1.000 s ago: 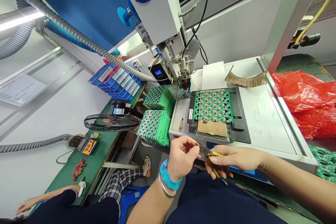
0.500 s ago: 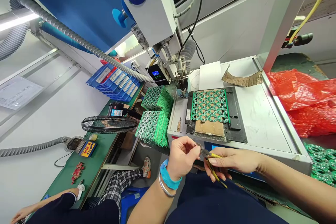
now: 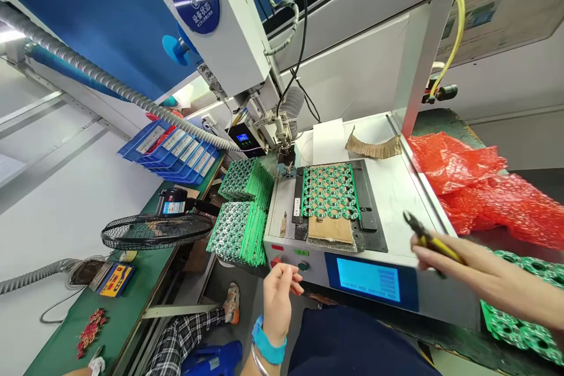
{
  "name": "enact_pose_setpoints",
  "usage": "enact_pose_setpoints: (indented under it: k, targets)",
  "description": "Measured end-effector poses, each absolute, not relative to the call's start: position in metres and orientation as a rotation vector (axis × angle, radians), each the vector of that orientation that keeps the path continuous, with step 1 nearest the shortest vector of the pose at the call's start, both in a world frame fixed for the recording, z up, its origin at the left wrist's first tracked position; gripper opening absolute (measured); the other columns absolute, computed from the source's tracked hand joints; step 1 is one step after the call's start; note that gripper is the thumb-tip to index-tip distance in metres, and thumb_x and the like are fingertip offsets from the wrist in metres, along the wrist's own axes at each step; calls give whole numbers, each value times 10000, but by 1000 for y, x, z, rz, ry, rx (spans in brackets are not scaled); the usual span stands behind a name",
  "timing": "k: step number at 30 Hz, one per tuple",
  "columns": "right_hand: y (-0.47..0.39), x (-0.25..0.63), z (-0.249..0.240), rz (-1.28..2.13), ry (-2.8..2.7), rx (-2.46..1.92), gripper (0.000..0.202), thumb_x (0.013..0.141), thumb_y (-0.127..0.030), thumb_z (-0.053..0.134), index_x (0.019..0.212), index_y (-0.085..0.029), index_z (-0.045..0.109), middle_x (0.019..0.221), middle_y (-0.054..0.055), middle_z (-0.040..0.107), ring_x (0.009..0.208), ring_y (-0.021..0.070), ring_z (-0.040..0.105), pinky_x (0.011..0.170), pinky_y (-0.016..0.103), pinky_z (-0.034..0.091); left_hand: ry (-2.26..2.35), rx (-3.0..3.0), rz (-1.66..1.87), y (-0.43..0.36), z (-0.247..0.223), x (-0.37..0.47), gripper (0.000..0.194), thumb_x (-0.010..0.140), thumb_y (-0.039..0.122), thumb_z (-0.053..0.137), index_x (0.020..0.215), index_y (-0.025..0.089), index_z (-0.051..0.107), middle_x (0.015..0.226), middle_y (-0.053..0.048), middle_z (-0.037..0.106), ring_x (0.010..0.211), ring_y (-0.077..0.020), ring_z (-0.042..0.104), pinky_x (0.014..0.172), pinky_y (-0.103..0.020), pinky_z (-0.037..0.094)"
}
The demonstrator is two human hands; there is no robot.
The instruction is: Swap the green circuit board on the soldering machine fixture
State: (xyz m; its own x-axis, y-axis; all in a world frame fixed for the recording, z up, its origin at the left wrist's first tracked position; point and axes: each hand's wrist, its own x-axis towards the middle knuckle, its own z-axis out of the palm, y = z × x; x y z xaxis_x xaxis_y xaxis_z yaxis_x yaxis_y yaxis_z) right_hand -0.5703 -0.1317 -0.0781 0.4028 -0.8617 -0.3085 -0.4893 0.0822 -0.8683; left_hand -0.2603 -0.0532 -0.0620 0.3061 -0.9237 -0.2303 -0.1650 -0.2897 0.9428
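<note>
Crowding machine (image 3: pixel 374 188): green boards (image 3: pixel 240 229) lft, red bag (image 3: pixel 476 188) rt.

1 head-worn camera looks forward and down, tilted, close over the machine (image 3: pixel 396 200) front edge; both hands reach in from the frame's bottom and right.

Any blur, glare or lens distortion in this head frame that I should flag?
Head view: the right hand and its pliers are motion-smeared; the left hand is only slightly soft. The green panel in the machine is sharp. The wide lens bends the hose and tilts the scene. Mild glow on the blue screen, no harsh glare.
</note>
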Motion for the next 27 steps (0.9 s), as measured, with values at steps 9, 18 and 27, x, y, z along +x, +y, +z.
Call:
enact_pose_setpoints:
  k: [9,18,27]
  targets:
    - [-171,-549,-123,-256,1963,-1831,500,851,-471,340,1087,-60,498,1163,288,391,1043,436,437,735,502,394,-1854,1705,-444,-93,-53,-287,219,845,291,537,958,108,578,916,-90,567,866,-150,530,779,-285,437]
    - [-158,-547,-146,-1104,1766,-2013,606,849,-567,392,1191,-80,504,1242,207,464,1117,335,485,845,488,454,-2664,1770,-268,-208,-40,-295,492,676,188,629,1164,122,621,1337,-79,470,1191,-270,455,1026,-415,362]
    - [-137,-540,-138,-1474,1391,-1983,292,868,-404,510,1043,-180,579,1111,106,584,982,189,606,757,297,537,-3214,1662,-97,-224,-19,-301,311,747,184,552,1033,136,664,1320,-4,493,1112,-205,518,970,-325,439]
